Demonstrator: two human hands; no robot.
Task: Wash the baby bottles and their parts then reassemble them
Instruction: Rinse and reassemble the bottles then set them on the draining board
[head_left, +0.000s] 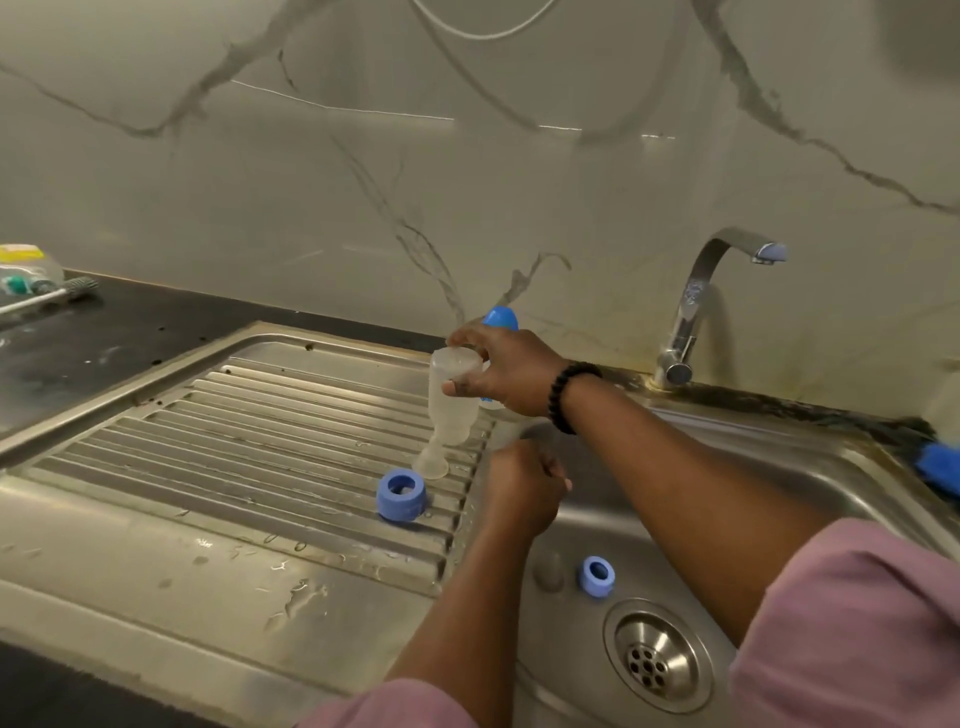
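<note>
My right hand (498, 371) grips a clear baby bottle (453, 400) by its base, neck down on the drainboard (234, 415). A clear teat (431, 464) stands just in front of the bottle. Next to it lies a blue screw ring (401, 497). My left hand (524, 488) hovers at the sink's rim with fingers curled; nothing shows in it. A second blue ring (597, 577) and a pale teat-like piece (548, 569) lie in the sink basin (779, 483). Behind my right hand stands another bottle with a blue cap (500, 318).
The tap (693, 306) rises at the back right with its spout turned right; no water runs. The drain (657, 657) is in the basin's near part. A blue brush (940, 467) lies on the right rim. A bottle brush (57, 295) and a container sit on the dark counter, far left.
</note>
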